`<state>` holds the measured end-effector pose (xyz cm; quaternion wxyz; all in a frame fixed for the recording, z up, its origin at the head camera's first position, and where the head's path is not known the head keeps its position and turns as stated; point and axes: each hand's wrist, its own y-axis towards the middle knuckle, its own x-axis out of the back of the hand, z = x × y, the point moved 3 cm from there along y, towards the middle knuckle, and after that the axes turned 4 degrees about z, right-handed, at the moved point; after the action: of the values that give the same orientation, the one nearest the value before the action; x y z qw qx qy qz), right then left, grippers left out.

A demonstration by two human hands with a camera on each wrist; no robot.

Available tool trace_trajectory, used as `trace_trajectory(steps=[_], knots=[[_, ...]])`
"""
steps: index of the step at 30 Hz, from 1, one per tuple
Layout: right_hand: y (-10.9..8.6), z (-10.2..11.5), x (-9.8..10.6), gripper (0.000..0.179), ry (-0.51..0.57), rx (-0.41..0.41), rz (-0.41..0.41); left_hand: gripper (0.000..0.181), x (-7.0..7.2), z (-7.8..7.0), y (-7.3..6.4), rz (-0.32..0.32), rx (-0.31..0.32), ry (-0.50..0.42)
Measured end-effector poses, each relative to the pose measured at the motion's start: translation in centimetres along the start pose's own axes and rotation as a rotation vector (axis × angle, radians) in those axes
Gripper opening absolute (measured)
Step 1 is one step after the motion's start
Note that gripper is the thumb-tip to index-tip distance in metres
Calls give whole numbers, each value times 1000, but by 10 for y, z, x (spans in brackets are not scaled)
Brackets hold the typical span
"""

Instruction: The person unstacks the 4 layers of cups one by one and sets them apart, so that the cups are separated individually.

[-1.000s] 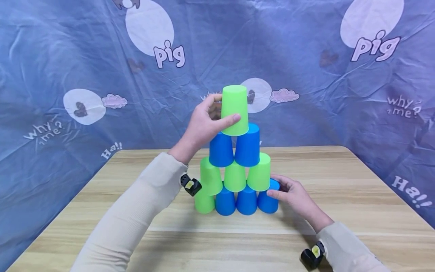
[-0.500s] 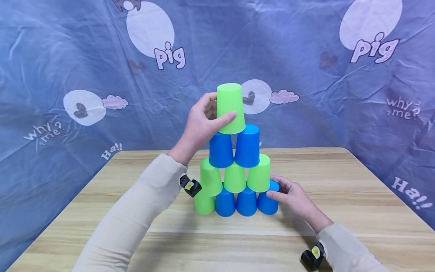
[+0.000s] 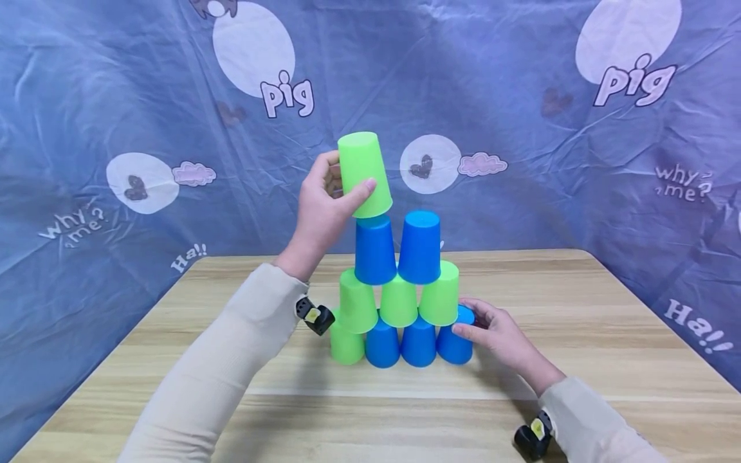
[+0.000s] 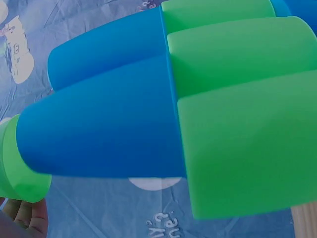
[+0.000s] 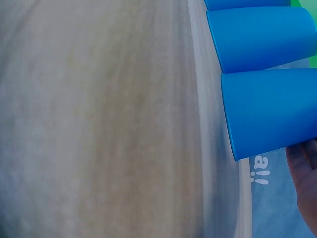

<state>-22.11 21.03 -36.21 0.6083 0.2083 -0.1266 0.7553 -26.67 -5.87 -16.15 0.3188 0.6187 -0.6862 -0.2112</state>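
My left hand [image 3: 321, 209] grips an upside-down green cup [image 3: 361, 170], thumb across its front and fingers behind. This cup leans a little to the left, its rim just above the left blue cup [image 3: 375, 254] of the pyramid's upper tier. Beside that one stands another blue cup [image 3: 420, 247]. Three green cups [image 3: 399, 302] form the tier beneath. At the bottom are a green cup [image 3: 347, 348] and three blue ones. My right hand [image 3: 503, 337] holds the rightmost bottom blue cup [image 3: 454, 347] between thumb and fingers; the right wrist view shows fingertips along this cup's side [image 5: 272, 111].
The pyramid stands on a wood-grain table [image 3: 405, 418], nearer its back edge. Behind hangs a blue printed cloth [image 3: 492, 96]. Black wrist cameras [image 3: 315, 316] sit on both cuffs, the left one close to the stack's left side.
My left hand has carried the green cup left and slightly up, off the spot over the two upper blue cups, tilting it. My right hand and the stack have stayed put.
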Motion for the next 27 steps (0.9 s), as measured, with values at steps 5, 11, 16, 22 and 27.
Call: trace_trajectory(steps=[5,11,16,22,27], knots=[[-1,4,1,60,-9,12,4,45,10,1,-1,-22,-25,-13],[-1,5,1,59,2,20,10,44,25,5,-4,-73,-12,31],[-2,3,1,58,6,24,10,43,39,14,-8,-130,-4,59],[-2,4,1,59,11,27,16,41,57,26,-13,-225,35,117],[-1,3,1,59,18,28,21,43,72,37,-17,-319,95,187]])
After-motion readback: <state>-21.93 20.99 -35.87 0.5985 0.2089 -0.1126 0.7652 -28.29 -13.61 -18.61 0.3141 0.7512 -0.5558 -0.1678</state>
